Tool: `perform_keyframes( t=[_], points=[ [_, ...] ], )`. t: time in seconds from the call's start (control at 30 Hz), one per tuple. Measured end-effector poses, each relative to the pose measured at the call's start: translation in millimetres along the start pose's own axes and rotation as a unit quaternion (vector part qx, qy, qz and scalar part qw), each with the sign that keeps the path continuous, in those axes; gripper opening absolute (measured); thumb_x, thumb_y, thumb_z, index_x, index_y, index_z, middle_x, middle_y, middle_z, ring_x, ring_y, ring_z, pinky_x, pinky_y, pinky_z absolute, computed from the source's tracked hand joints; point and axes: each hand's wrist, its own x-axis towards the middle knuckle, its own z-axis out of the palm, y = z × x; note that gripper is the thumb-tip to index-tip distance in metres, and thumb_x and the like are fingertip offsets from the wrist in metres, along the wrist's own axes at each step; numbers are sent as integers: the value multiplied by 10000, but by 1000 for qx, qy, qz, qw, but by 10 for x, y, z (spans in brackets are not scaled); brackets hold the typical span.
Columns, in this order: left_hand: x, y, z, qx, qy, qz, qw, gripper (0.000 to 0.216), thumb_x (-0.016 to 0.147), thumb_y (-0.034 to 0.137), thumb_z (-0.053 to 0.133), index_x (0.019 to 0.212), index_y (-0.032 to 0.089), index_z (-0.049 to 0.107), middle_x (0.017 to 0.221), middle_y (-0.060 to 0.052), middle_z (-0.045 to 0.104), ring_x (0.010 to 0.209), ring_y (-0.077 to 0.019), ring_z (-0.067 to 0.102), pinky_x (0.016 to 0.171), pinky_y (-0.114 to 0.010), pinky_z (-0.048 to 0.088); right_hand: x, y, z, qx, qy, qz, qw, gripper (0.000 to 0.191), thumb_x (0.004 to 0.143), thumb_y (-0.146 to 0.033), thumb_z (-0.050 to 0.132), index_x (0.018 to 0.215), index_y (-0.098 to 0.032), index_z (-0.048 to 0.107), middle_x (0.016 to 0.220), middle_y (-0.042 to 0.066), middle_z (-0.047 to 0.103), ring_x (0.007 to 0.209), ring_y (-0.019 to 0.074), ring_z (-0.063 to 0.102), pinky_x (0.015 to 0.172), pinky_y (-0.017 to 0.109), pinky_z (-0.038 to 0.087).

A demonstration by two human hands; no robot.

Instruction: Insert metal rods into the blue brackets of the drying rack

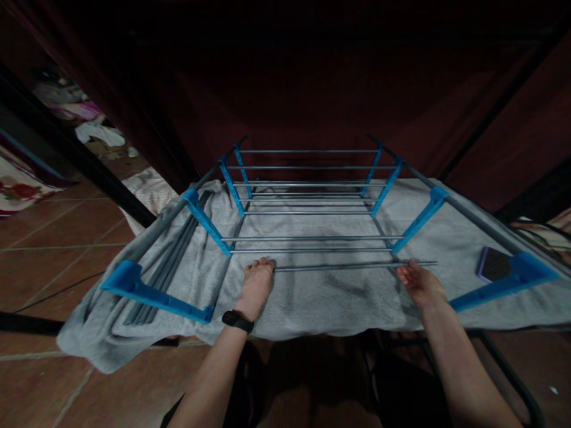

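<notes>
On a cloth-covered worktop [330,309], seen from above, a person's two bare hands hold one loose grey rod [334,267] level from side to side, close to the near edge. The left hand [257,284], wearing a dark wristband [238,321], is closed over the rod's left end, knuckles up. The right hand [419,284] grips it narrowly between thumb and fingers near the other end, so that a short tip pokes out past the hand to the right. Just beyond the rod is a partly built rack [312,238]: grey side rails, sturdy blue brackets [207,222] along both sides, and several thin grey crossbars spanning between the farther brackets. The rod lies roughly parallel to these crossbars, apart from the nearest one. Inside the left side of the rack's outline, a bundle of grey tubes [173,267] rests lengthwise on the rumpled grey cloth [111,342], which hangs over the front. At the right, partly behind a blue bracket, lies a dark, phone-like object [494,264] with a purple edge. Behind everything rises a dark red panel [303,101]; reddish-brown floor tiles [40,389] show at the left, with a jumble of fabrics [99,134] farther back.
</notes>
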Motion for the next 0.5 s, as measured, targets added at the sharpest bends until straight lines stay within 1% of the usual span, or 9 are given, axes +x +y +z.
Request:
perform_keyframes(
  t=[0.13, 0.23, 0.3, 0.4, 0.5],
  points=[
    [-4, -27, 16, 7, 3, -12, 1000, 452, 973, 31, 334, 1236, 139, 685, 1212, -172, 683, 1131, -278, 651, 955, -435, 514, 8, -7, -7, 3, -4, -1, 1000, 234, 963, -43, 516, 792, -191, 576, 644, -53, 603, 526, 53, 596, 577, 159, 612],
    [0, -61, 43, 2, 4, -21, 1000, 465, 971, 28, 326, 1257, 139, 675, 1210, -178, 682, 1131, -280, 651, 935, -431, 528, 21, -4, -16, -2, -12, -8, 1000, 251, 967, -45, 496, 784, -191, 587, 689, -29, 633, 550, 61, 611, 579, 168, 614],
    [10, -84, 66, -2, 6, -30, 1000, 450, 972, 35, 333, 1237, 140, 682, 1192, -180, 687, 1121, -280, 656, 927, -430, 530, 23, 2, -17, -4, -19, -14, 1000, 261, 967, -43, 493, 774, -188, 593, 712, -17, 648, 562, 65, 618, 578, 171, 615],
    [25, -121, 100, -11, 8, -39, 999, 421, 963, 42, 362, 1188, 158, 698, 1140, -171, 694, 1087, -267, 671, 893, -400, 537, 6, 10, -7, -2, -22, -17, 1000, 259, 957, -35, 504, 767, -183, 600, 719, -15, 653, 566, 67, 623, 592, 178, 621],
    [23, -173, 119, -8, 12, -47, 999, 427, 966, 50, 347, 1180, 151, 702, 1113, -170, 695, 1070, -269, 687, 866, -378, 544, -20, 7, 11, -1, -21, -8, 1000, 250, 951, -30, 513, 776, -183, 606, 706, -18, 654, 572, 71, 633, 603, 183, 625]
  ],
)
